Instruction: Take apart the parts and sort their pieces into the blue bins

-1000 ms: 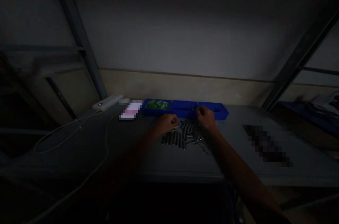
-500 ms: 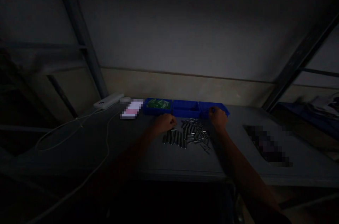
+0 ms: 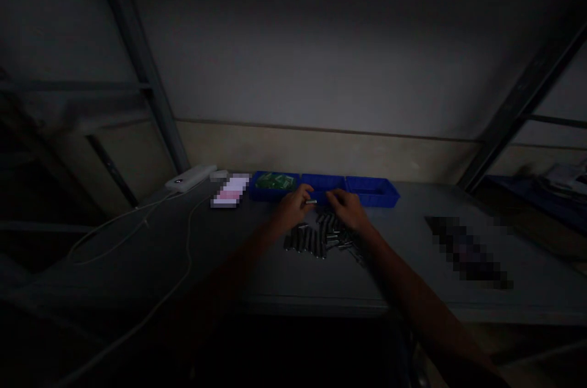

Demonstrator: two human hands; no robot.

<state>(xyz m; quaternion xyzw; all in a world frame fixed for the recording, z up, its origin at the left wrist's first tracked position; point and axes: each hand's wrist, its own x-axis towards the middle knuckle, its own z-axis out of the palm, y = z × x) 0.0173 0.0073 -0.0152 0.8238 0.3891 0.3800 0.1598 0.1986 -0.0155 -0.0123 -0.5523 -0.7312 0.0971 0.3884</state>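
Note:
A dim grey table [image 3: 275, 272] carries a heap of small dark metal cylinders [image 3: 316, 238]. My left hand [image 3: 293, 208] pinches one small metal cylinder [image 3: 311, 201] at its fingertips, just before the middle blue bin [image 3: 323, 182]. My right hand [image 3: 349, 209] rests over the back of the heap, fingers curled down onto the pieces; I cannot see whether anything is in them. Three blue bins stand in a row behind the heap: the left one [image 3: 274, 183] holds green parts, and the right one [image 3: 373, 191] looks dark inside.
A white power strip [image 3: 190, 176] with a cable [image 3: 183, 241] trailing forward lies at the back left, beside a blurred pink item [image 3: 229, 191]. A blurred dark object [image 3: 468, 250] lies on the right. Metal shelf posts rise on both sides; the wall is close behind the bins.
My right hand came back left from the right blue bin to the heap. My left hand rose toward the middle bin with a cylinder in its fingertips.

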